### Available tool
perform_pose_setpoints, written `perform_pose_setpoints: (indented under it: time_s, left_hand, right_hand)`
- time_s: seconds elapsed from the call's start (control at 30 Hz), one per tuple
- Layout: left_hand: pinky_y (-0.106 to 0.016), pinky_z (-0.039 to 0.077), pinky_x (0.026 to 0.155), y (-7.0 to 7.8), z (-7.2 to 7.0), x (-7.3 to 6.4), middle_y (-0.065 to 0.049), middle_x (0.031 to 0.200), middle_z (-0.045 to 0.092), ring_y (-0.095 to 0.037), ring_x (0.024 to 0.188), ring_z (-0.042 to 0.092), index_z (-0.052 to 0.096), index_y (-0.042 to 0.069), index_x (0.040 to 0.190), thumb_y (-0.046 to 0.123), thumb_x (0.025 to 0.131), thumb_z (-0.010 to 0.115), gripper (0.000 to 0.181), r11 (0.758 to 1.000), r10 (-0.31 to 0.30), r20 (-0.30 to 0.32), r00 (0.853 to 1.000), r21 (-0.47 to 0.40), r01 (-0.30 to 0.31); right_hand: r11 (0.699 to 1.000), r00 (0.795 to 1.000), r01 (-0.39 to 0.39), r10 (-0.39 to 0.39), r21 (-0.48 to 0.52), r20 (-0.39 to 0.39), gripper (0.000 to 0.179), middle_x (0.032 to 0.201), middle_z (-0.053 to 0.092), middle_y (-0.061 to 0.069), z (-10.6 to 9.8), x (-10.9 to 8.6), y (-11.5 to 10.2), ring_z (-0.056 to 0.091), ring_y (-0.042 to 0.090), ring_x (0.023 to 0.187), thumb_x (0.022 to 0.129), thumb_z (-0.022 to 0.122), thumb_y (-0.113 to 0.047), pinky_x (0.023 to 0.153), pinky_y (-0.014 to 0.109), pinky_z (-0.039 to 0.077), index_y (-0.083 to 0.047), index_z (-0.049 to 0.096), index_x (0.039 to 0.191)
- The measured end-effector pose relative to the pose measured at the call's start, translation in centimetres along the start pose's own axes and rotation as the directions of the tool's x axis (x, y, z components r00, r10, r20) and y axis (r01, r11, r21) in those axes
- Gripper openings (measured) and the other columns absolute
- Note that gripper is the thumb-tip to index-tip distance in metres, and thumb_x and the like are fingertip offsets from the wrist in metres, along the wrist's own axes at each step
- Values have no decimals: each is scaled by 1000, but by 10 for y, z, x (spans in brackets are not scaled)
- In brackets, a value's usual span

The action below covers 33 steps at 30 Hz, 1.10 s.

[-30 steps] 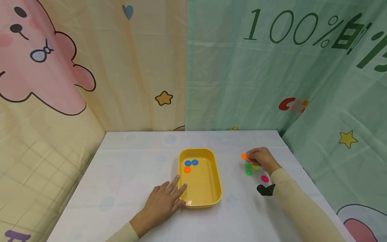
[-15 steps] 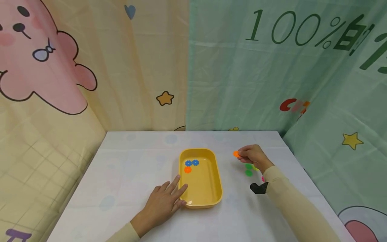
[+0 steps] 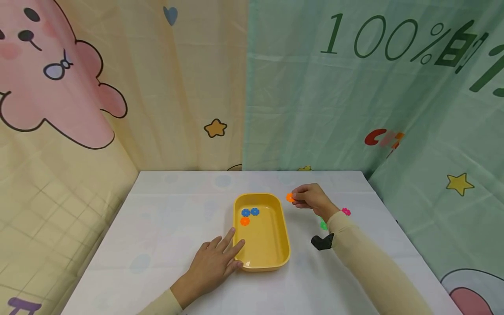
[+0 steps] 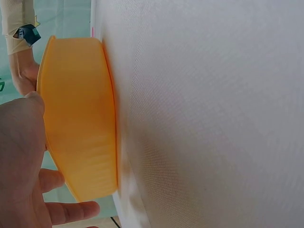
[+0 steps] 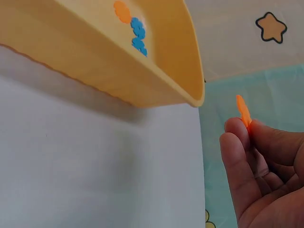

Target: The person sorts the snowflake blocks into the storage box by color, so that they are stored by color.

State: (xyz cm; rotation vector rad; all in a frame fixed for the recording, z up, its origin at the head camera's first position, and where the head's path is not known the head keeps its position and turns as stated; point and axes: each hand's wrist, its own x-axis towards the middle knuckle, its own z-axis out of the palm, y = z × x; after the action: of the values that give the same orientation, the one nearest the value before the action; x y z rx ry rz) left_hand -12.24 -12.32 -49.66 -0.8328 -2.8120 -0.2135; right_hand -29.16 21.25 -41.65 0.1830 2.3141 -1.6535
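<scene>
Between thumb and fingertips, my right hand (image 3: 313, 199) pinches an orange flower-shaped piece (image 3: 290, 197), held above the table just right of the yellow tray (image 3: 263, 258). The right wrist view shows that orange piece (image 5: 243, 111) edge-on, beyond the tray's corner. Inside the tray lie two blue flower pieces (image 3: 250, 212) and another orange flower piece (image 3: 245, 221). My left hand (image 3: 212, 262) rests with spread fingers on the tray's near left rim; in the left wrist view its thumb (image 4: 34, 102) touches the tray edge.
Right of the tray, partly hidden by my right forearm, are a green flower piece (image 3: 323, 225) and a pink one (image 3: 346, 211). A black device (image 3: 323, 242) sticks out from the right sleeve. Printed curtains (image 3: 189, 87) stand behind the white table (image 3: 173, 205).
My right hand has moved left toward the tray, carrying the orange flower piece away from the loose pieces. The left hand has stayed at the tray rim.
</scene>
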Motion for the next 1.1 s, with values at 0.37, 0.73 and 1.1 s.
perform_pose_setpoints:
  time_s: [0.37,0.73,1.1]
  left_hand:
    - [-54,50,91,0,-2,0,-12,164,35,-40,125,58,49,30,153,59,105,40,57,1000,0,11,1000,3,0]
    - [-54,50,91,0,0,0,-12,164,35,-40,124,58,50,29,152,60,105,38,58,1000,-4,27,1000,-11,4]
    - [-53,50,90,-1,-1,0,-12,164,35,-38,123,59,49,30,153,60,105,38,57,1000,6,22,1000,-1,-6]
  right_hand:
    - [1000,999,11,-10,-25,40,23,95,73,12,34,3,-10,71,16,73,98,69,-9,72,28,60,4,69,117]
    - [999,998,1,2,-52,57,17,95,71,13,63,7,-12,71,31,84,98,68,-7,75,32,60,3,70,112]
    - [998,995,23,-18,-56,93,14,89,70,13,80,11,-11,67,21,73,97,65,0,81,41,60,5,68,109]
